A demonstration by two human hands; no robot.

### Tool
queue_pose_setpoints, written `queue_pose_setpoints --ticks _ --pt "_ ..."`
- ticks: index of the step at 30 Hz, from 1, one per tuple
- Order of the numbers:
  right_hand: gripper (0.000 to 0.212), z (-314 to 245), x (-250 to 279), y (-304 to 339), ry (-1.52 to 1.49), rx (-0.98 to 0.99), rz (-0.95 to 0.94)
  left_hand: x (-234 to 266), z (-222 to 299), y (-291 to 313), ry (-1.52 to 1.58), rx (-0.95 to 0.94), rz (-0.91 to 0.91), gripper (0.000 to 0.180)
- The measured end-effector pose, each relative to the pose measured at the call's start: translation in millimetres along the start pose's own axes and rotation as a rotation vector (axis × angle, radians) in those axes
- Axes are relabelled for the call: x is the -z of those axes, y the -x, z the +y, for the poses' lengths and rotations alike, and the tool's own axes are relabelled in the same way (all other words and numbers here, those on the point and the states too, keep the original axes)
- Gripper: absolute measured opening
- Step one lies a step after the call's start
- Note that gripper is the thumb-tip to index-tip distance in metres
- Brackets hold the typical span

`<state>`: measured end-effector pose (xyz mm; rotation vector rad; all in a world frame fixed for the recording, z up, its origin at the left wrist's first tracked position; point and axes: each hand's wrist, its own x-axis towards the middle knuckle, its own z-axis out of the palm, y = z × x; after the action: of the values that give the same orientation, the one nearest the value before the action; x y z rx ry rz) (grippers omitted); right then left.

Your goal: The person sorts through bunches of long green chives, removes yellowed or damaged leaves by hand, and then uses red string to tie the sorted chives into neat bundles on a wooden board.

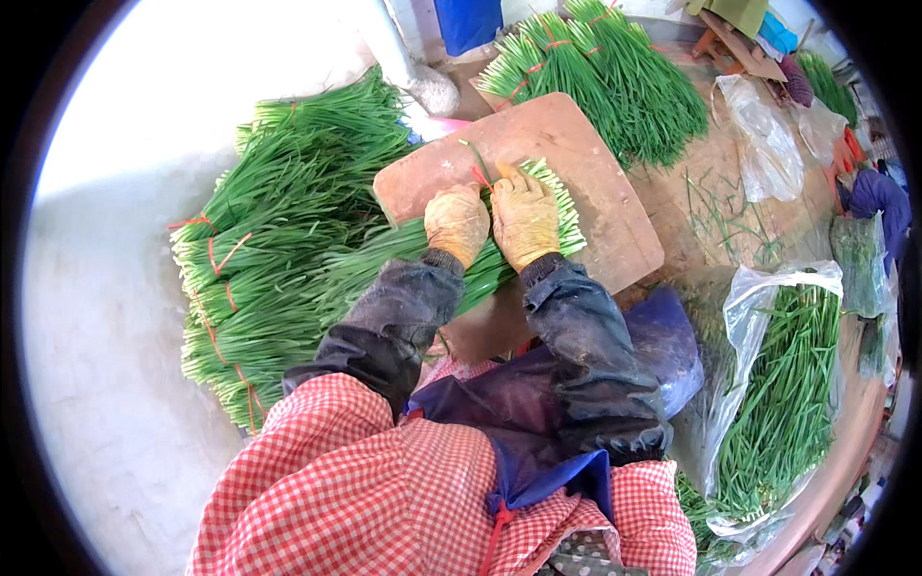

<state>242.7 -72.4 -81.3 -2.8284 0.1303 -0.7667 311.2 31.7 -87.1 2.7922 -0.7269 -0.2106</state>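
A bunch of garlic chives [492, 264] lies across the brown board [615, 230], its pale cut ends toward the right. On top of it are both my hands in yellowish gloves, close together. My left hand [457, 223] is closed at a red tie [480, 178] that stands up from the bunch. Beside it my right hand [525, 217] is closed too, its fingers at the same red tie. A loose green stalk [473, 154] sticks up between the hands. The fingertips partly hide the tie, and the hands cover the middle of the bunch.
Tied chive bunches [279, 250] are piled at the left, and more bunches [605, 77] lie beyond the board. On the right, an open plastic bag [783, 384] holds loose chives. A crumpled clear bag [764, 139] and scattered stalks [725, 216] lie on the floor. A white pipe [389, 38] stands behind.
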Motion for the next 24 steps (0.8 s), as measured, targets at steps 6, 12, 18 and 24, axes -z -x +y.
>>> queue_pose_setpoints --ticks 6,12,18,24 --pt "0.013 -1.2 6.5 -12.5 -0.064 -0.032 -0.144 -23.8 -24.6 -5.7 0.130 -0.235 0.152 0.018" --pt "0.013 0.2 -1.8 -17.8 -0.006 -0.111 -0.222 -34.6 -39.1 -35.8 0.761 0.204 0.098 0.021" --pt "0.015 -2.1 -7.6 -17.7 -0.022 -0.136 -0.179 -5.6 -10.5 -56.2 0.295 0.385 -0.187 0.030" --pt "0.014 0.4 -3.8 -12.5 -0.015 -0.151 -0.145 -5.4 -0.2 -39.2 0.547 0.313 -0.099 0.025"
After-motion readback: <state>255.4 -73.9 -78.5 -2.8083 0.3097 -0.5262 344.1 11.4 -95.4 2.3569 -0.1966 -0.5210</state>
